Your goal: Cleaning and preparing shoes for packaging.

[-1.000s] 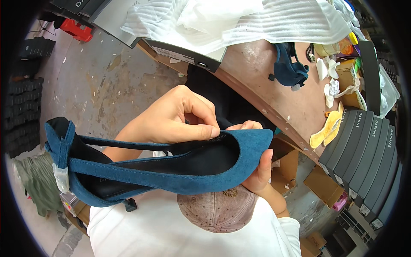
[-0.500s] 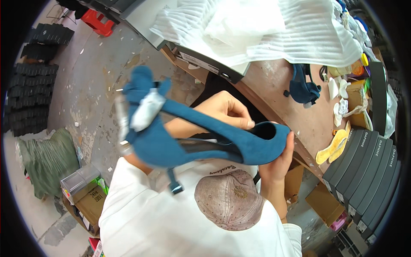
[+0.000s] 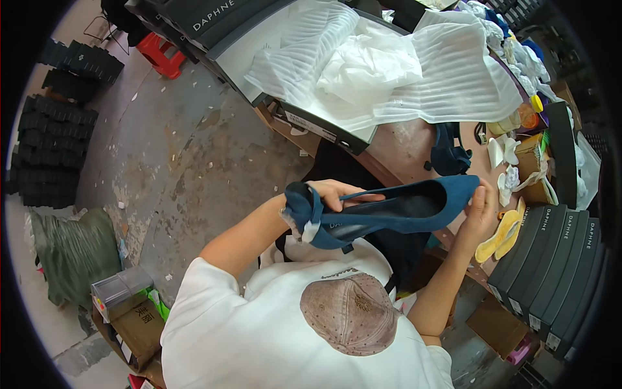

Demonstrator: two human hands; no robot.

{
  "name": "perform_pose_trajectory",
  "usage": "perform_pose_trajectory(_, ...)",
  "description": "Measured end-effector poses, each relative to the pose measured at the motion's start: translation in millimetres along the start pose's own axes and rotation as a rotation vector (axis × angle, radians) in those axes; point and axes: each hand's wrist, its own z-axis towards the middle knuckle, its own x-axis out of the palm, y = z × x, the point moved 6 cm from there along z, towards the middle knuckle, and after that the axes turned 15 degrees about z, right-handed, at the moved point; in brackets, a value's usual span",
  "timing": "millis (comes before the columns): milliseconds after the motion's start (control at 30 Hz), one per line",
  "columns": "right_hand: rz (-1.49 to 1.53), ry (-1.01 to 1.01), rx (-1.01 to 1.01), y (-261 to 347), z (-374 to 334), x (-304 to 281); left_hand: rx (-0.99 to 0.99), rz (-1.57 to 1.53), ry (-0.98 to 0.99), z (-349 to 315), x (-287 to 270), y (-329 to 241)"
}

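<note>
An open box point(image 3: 353, 141) sits at twelve o'clock. The blue shoe point(image 3: 414, 224), held right of centre with its toe towards three, has levelled from heel-up, so its insole likely shows better. The right hand point(image 3: 478, 211) still grips the toe; the left hand point(image 3: 327, 191) has shifted heelward, fingers closed around a strap.
</note>
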Motion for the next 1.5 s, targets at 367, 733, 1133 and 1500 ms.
perform_pose_trajectory(367,-0.865,-0.13,-0.267,1.5,45.3,50.3,-0.146,0.44,-0.452,-66.2,-10.1,-29.0)
perform_pose_trajectory(733,-0.244,-0.044,0.023,66.1,-9.8,-94.0,-0.218,0.569,-0.413,-42.8,-14.6,-36.6)
perform_pose_trajectory(1133,0.018,-0.082,0.036,145.6,-80.1,-135.2,-0.311,0.58,-0.264,19.9,5.9,-44.6)
perform_pose_trajectory(1500,0.757,-0.436,0.178,47.7,-83.8,-129.5,-0.085,0.249,-0.124,103.7,18.2,12.1)
